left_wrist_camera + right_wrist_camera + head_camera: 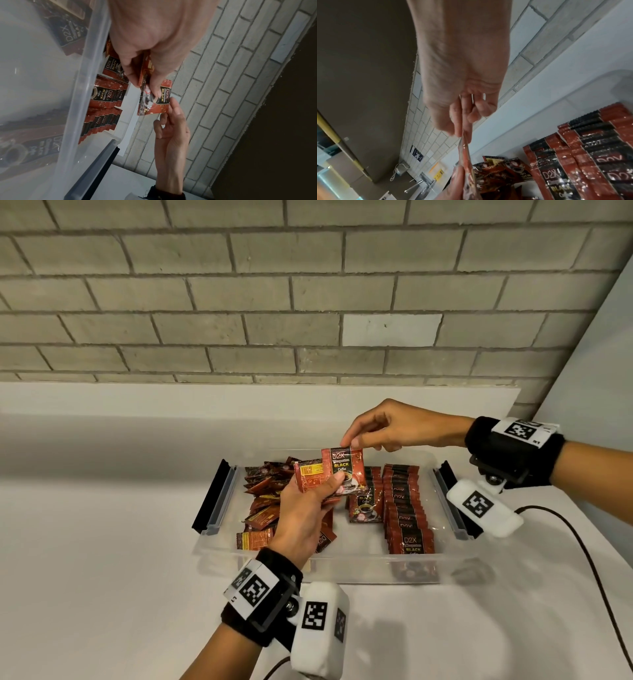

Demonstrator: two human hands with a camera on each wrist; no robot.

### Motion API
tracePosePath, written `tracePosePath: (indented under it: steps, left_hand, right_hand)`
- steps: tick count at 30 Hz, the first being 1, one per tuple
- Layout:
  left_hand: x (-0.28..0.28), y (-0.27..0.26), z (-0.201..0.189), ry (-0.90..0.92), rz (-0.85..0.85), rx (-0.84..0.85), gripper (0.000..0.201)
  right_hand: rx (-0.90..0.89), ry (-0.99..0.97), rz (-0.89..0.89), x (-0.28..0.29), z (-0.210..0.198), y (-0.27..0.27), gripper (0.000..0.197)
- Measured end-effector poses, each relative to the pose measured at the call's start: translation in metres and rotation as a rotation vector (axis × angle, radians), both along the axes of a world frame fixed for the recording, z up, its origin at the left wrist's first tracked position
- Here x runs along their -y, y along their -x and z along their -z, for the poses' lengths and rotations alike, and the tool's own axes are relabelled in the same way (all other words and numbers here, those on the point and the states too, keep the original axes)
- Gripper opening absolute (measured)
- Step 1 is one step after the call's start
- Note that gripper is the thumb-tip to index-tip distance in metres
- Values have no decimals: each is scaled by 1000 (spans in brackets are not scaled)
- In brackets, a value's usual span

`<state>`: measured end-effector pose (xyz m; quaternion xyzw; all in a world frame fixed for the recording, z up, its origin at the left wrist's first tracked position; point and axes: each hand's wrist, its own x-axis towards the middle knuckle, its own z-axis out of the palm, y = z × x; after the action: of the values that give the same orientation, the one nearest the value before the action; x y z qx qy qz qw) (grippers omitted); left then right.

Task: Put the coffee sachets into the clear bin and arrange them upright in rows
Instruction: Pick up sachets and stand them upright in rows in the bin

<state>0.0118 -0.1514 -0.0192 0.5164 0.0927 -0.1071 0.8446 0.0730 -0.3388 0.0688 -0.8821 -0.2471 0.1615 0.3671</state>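
Note:
My left hand (308, 505) holds a small stack of red-and-black coffee sachets (313, 475) above the clear bin (342, 568). My right hand (356, 436) pinches the top edge of the front sachet (344, 470) of that stack between thumb and forefinger. In the left wrist view the same front sachet (163, 97) hangs from the left hand (145, 75), with the right hand's fingertips (175, 104) at its edge. In the right wrist view the sachet (465, 152) shows edge-on below the right hand (460, 129). Inside the bin an upright row (404, 508) stands at the right, a shorter row (364, 501) in the middle, and a loose pile (263, 498) lies at the left.
The bin has black clip handles at its left (212, 496) and right (452, 494) ends and stands on a white counter (102, 542) against a grey brick wall (274, 285). A black cable (582, 546) runs across the counter at the right.

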Motion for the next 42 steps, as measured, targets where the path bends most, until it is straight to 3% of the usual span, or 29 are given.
tracePosePath:
  steps: [8,16,26,31,37,42]
  left_hand:
    - [-2,-7,6,11,-195,-39,31]
    - [-1,-3,3,7,-157,-20,26]
    - [0,0,0,48,-119,11,27]
    - [-2,-1,2,98,-109,16,43]
    - [-1,0,2,110,1,25,35]
    - [-1,2,1,66,4,47,27]
  right_hand:
    - [58,237,138,9,19,-16,16]
    - [26,479,85,-3,55,-15,9]
    - [162,666,64,-7,56,-12,6]
    - [199,558,114,-2,43,-19,11]
    - [28,21,0,0,14,-16,31]
    - [226,145,-136,-4,5,-12,30]
